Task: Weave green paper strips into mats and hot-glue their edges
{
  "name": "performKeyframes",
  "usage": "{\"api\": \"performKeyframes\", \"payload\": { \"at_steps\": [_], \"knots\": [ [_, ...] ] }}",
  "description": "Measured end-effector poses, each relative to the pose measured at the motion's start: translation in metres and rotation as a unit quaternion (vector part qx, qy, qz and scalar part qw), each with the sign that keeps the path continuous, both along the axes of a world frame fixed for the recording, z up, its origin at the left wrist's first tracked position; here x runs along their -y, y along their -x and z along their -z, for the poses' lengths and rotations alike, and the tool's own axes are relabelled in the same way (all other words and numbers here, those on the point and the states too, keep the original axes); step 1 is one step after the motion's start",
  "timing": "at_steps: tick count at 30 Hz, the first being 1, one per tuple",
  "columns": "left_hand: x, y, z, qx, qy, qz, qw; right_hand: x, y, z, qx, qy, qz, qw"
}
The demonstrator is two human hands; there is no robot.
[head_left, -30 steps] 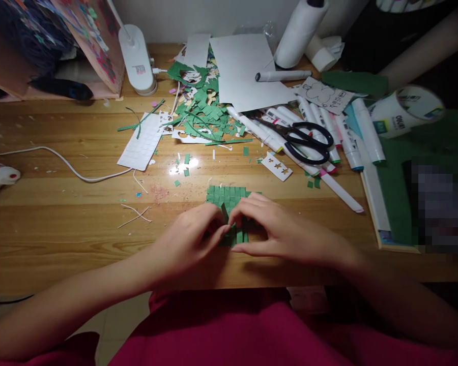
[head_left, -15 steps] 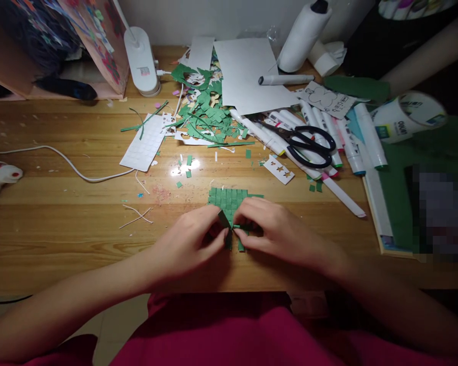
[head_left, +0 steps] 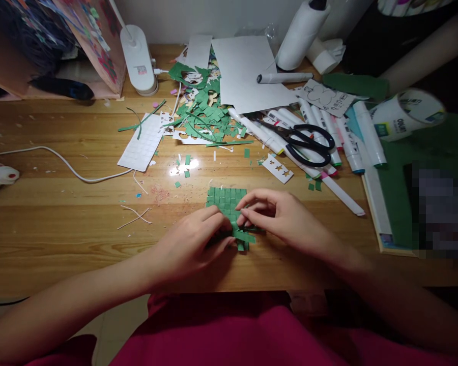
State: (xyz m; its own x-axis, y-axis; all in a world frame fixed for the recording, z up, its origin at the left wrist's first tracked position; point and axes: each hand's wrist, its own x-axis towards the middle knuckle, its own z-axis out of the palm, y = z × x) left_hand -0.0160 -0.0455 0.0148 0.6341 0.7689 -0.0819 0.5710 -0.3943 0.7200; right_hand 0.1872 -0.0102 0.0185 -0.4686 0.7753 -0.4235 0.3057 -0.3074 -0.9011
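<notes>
A mat of woven green paper strips (head_left: 226, 195) lies flat on the desk between my hands. My left hand (head_left: 200, 234) is closed over its lower left part, with the fingertips hidden beneath the curled fingers. From beside the left thumb, a loose green paper strip (head_left: 246, 237) sticks out to the right across the mat's lower end. My right hand (head_left: 280, 216) rests at the mat's right side, its thumb and fingers drawn together close above the weave. Whatever lies between those right fingertips is too small to make out.
Black-handled scissors (head_left: 311, 145) lie on white markers (head_left: 353, 152) at the right. Green paper scraps (head_left: 208, 114) are heaped at the back, beside a white sheet (head_left: 248, 71). A white cable (head_left: 72, 170) crosses the desk's left; a lamp base (head_left: 139, 63) stands behind.
My right hand has lifted slightly from its pinch at the mat's lower end. The strip that stood up by my left fingers now lies toward the right, and my left fingers have curled down.
</notes>
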Motion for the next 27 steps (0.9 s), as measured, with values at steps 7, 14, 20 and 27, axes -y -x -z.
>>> {"api": "performKeyframes", "payload": {
  "at_steps": [7,14,20,27],
  "knots": [
    [-0.001,0.0,-0.003,-0.006,-0.012,0.003,1.0,-0.004,-0.004,0.0,-0.027,0.047,0.001,0.999],
    [0.002,-0.002,0.006,0.002,-0.028,-0.027,0.999,-0.002,-0.003,-0.006,0.056,-0.08,-0.083,0.992],
    [0.003,-0.003,0.011,-0.002,-0.042,-0.041,0.998,0.002,-0.005,-0.007,0.08,-0.222,-0.181,0.955],
    [0.002,-0.003,0.008,0.001,-0.021,-0.042,0.999,0.002,-0.002,-0.005,0.109,-0.26,-0.177,0.943]
  ]
}}
